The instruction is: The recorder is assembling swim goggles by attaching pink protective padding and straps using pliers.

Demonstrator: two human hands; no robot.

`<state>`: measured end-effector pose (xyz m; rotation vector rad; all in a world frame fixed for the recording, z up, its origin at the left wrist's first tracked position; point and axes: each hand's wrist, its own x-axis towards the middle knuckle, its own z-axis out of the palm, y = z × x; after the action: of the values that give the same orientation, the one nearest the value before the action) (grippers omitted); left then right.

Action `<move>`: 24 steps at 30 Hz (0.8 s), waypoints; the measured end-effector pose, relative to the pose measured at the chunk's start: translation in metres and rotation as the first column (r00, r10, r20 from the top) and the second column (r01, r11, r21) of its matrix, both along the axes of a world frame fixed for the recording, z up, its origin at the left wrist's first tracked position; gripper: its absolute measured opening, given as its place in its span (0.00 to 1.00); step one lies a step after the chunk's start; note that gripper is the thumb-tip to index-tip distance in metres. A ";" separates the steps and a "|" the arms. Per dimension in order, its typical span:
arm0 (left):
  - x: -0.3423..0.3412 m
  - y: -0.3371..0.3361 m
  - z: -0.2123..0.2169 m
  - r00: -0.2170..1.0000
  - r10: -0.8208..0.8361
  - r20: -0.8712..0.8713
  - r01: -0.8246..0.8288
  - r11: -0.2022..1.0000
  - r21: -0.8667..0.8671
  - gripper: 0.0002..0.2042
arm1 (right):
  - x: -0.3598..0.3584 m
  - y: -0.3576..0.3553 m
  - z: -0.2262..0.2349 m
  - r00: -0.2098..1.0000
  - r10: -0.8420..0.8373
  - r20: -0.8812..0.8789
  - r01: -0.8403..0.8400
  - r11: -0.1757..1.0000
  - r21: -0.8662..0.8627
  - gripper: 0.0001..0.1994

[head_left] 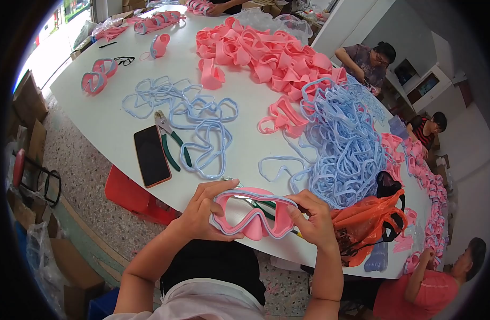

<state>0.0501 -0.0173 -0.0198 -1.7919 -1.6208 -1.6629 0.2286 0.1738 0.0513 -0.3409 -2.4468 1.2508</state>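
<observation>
Pink mask (254,214), one, left hand (202,212), right hand (313,218)

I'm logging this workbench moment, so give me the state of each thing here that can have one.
Pink diving mask: gripped at both ends, blue frame fitted around its rim.
Left hand: closed on the mask.
Right hand: closed on the mask.
Phone: flat, screen dark.
Green-handled pliers: lying, handles apart.
Orange plastic bag: open, crumpled.
Blue frames: loose, heaped.
Pink mask skirts: piled.
</observation>
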 end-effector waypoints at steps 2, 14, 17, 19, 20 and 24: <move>-0.001 0.002 -0.004 0.999 0.003 -0.044 -0.004 1.000 -0.006 0.31 | 0.001 0.004 -0.004 0.999 0.005 -0.042 -0.006 1.000 -0.010 0.08; 0.002 -0.002 -0.034 0.995 -0.025 0.095 0.040 0.986 -0.161 0.28 | 0.005 0.010 -0.013 0.995 0.021 0.093 -0.022 1.000 0.008 0.14; 0.010 -0.008 -0.041 0.903 0.157 0.400 -0.104 0.983 -0.152 0.28 | 0.025 0.033 -0.005 0.936 -0.335 0.109 0.299 0.920 0.254 0.16; 0.012 -0.008 -0.039 0.843 0.209 0.496 -0.159 0.977 -0.141 0.28 | 0.044 0.054 0.002 0.819 -0.565 0.098 0.486 0.775 0.403 0.14; 0.012 -0.008 -0.038 0.823 0.232 0.519 -0.184 0.973 -0.142 0.28 | 0.057 0.066 0.003 0.776 -0.628 0.059 0.509 0.678 0.531 0.14; 0.008 -0.019 -0.033 0.801 0.244 0.547 -0.223 0.969 -0.106 0.28 | 0.079 0.080 0.017 0.598 -0.801 0.005 0.554 0.418 0.720 0.14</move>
<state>0.0582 -0.0364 -0.0524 -1.0911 -2.0029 -2.1680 0.3075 0.2541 0.0685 -1.3008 -2.3545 -0.0965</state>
